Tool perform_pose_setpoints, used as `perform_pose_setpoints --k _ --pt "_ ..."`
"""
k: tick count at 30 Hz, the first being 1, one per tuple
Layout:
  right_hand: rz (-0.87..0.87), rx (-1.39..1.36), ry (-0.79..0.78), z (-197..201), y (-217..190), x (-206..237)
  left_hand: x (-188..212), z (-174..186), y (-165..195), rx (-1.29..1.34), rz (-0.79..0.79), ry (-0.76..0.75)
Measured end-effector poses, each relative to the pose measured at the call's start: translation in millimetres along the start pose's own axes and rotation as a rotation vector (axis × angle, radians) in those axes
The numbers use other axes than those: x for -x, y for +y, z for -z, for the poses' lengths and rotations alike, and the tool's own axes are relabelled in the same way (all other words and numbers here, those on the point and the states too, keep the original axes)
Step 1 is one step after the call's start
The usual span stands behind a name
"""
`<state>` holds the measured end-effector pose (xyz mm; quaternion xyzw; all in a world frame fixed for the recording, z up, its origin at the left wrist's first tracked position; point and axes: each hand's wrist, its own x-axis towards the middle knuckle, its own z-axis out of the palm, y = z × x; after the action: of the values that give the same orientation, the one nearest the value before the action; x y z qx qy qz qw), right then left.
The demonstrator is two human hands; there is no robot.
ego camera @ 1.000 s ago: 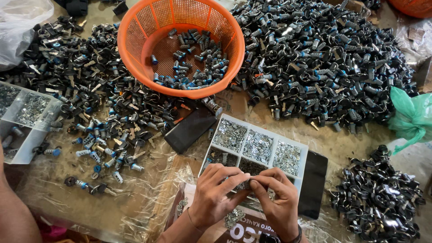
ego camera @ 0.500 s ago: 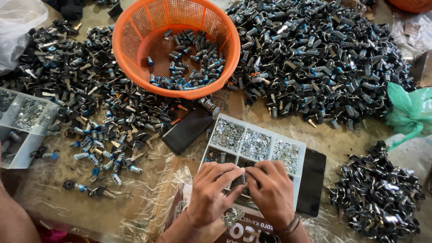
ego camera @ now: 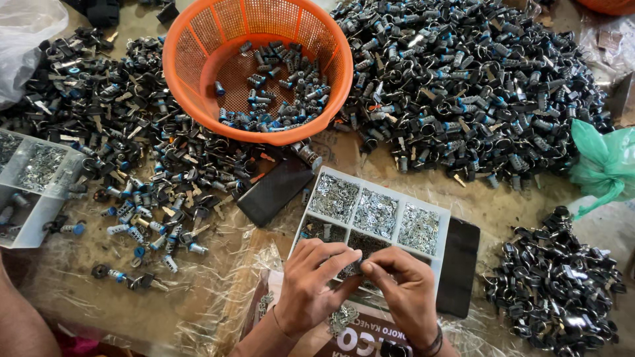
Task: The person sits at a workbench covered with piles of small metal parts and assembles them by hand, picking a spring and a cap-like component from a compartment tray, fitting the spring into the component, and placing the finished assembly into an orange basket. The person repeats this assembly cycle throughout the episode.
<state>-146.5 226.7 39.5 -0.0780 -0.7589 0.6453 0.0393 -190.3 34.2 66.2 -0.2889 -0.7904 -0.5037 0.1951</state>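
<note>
Pinching a small metal part [ego camera: 358, 267] between both sets of fingertips, we hold our left hand [ego camera: 311, 284] and right hand [ego camera: 405, 291] together over the near edge of the white compartment tray [ego camera: 444, 218] — an orange basket [ego camera: 198, 39] sits beyond it on the tabletop [ego camera: 503, 205].

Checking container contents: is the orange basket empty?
No, the orange basket holds a scatter of small grey and blue cylinder parts on its bottom.
</note>
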Motion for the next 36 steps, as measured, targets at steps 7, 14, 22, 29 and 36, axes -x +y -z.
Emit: perform_pose_setpoints --k 7,14,22,29,36 --pt "0.007 -0.073 -0.038 -6 -6 0 1 2 -1 0.004 -0.008 0.007" --pt "0.036 0.065 0.045 -13 -14 2 2 3 -4 -0.006 -0.035 -0.002" --pt "0.219 0.224 0.094 -16 -13 3 5 6 -4 -0.004 -0.046 -0.024" --pt "0.07 0.268 0.089 6 -26 -7 1 4 -1 0.017 -0.029 0.0" --pt "-0.046 0.078 -0.081 17 -41 -1 6 -13 -9 0.009 -0.08 0.008"
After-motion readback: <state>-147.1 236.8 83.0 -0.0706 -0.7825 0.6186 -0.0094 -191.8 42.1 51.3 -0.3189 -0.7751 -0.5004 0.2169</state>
